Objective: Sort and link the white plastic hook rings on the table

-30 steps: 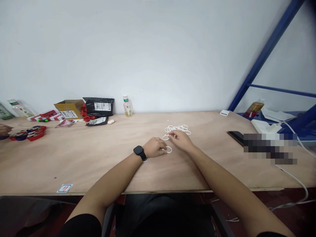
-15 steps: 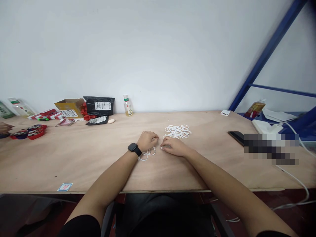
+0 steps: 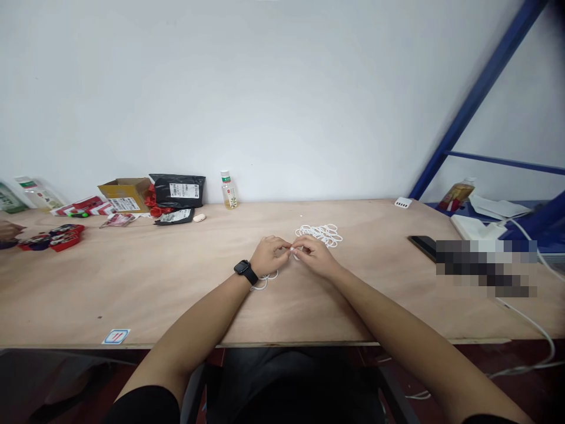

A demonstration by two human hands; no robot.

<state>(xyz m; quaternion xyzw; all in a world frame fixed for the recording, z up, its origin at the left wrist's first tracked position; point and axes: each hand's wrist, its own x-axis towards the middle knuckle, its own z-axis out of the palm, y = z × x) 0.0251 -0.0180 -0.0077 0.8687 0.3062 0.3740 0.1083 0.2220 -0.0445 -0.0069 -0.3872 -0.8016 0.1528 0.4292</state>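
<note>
My left hand (image 3: pixel 270 255) wears a black watch and meets my right hand (image 3: pixel 315 257) at the fingertips, above the table's middle. Both pinch a white cord loop (image 3: pixel 296 257), mostly hidden by the fingers. Just behind my right hand lies a tangled pile of white cord loops (image 3: pixel 327 233). A few separate white loops (image 3: pixel 261 285) rest on the wooden table (image 3: pixel 291 315) beside my left wrist, partly covered by it.
Along the wall stand a bottle (image 3: pixel 229 191), black parcels (image 3: pixel 180 191) and an opened cardboard box (image 3: pixel 126 194). Another person's hand (image 3: pixel 9 229) is at the left edge, near red items (image 3: pixel 66 237). On the right are a phone (image 3: pixel 421 247), cables and a blue metal frame (image 3: pixel 474 100).
My left hand has moved right and my right hand slightly up, so their fingertips now meet at a white cord loop. The pile behind stays put.
</note>
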